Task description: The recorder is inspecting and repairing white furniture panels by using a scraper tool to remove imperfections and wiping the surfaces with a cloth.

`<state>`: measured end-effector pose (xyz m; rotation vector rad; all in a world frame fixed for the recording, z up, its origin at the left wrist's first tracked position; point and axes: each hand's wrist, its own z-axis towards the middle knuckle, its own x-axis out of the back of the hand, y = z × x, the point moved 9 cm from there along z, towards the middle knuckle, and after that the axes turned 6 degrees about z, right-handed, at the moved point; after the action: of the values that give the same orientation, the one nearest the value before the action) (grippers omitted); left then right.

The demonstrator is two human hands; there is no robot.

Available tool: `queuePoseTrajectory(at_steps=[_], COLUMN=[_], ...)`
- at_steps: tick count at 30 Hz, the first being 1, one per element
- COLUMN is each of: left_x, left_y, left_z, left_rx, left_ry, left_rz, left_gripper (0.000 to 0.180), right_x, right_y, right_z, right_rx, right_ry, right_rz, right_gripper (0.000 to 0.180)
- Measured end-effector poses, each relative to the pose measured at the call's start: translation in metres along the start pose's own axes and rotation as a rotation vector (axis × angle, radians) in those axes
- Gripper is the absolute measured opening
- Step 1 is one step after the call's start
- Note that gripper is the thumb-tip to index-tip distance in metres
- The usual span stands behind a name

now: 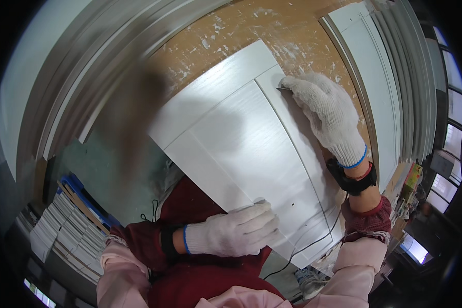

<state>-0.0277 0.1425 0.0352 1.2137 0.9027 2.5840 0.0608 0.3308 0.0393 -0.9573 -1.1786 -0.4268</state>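
A white door panel (226, 138) with grooved frame lines lies at a slant on a worn brown worktop (215, 33). My right hand (323, 110), in a white knitted glove, is closed near the panel's upper right edge. From its fingertips pokes a thin, dark metal blade (282, 89), its tip at the panel's frame strip; any handle is hidden in the glove. My left hand (233, 231), also gloved, lies flat across the panel's near left edge with its fingers stretched over the face. A small dark spot (292, 204) marks the panel near that hand.
Stacked panels stand along the left (61, 87) and the right (395, 77) of the worktop. A thin black cable (313, 241) hangs from my right wrist across the panel's near corner. White stacked strips (69, 231) sit at the lower left. A brown blur (138, 108) crosses the left side.
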Motion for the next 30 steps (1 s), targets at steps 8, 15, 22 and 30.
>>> queuePoseTrajectory(at_steps=[8, 15, 22, 30], left_x=[0.000, 0.000, 0.002, 0.001], left_y=[0.000, 0.001, 0.002, 0.001], left_z=[-0.002, -0.003, 0.001, 0.001], left_rx=[-0.002, 0.019, -0.019, 0.005], left_ry=[0.031, 0.073, 0.053, 0.043], left_rz=[0.042, 0.029, 0.045, 0.047], left_gripper=[0.026, 0.024, 0.024, 0.023], right_x=[-0.002, 0.000, 0.002, -0.004], right_y=[0.003, -0.007, -0.003, -0.005], right_z=[-0.001, -0.005, -0.003, -0.003], right_rx=[-0.039, 0.065, -0.017, 0.086], right_ry=[-0.045, -0.020, -0.007, -0.060], right_rz=[0.026, 0.041, -0.021, 0.038], right_gripper=[0.035, 0.034, 0.033, 0.034])
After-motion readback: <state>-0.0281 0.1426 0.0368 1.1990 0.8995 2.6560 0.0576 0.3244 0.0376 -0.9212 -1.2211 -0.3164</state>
